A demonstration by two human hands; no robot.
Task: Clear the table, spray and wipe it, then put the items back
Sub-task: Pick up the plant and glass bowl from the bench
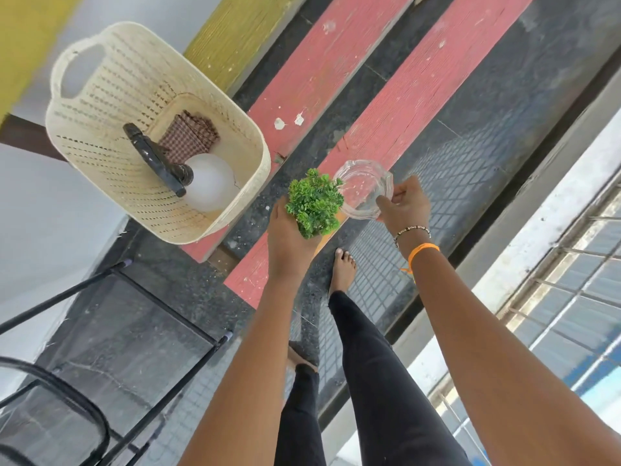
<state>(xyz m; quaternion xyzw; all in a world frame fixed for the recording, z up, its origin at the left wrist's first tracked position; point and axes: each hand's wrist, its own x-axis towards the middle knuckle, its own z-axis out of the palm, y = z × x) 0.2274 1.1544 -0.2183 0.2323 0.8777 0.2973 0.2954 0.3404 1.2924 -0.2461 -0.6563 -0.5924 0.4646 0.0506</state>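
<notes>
At left on the red bench stands the basket (100,105); my left hand (289,237) cups the small plant (314,201), my right hand (405,203) pinches the glass ashtray (364,188); I'd set both down level, ashtray first.

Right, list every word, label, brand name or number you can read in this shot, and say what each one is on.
None: no readable text in this view.
Spray bottle in the cream basket: white body and dark trigger head, no label showing.
Checked cloth: pattern only.
Glass dish in the right hand: clear, unmarked.
Green plant in the left hand: no tag visible.
Red wooden bench: chipped paint, no lettering.
</notes>
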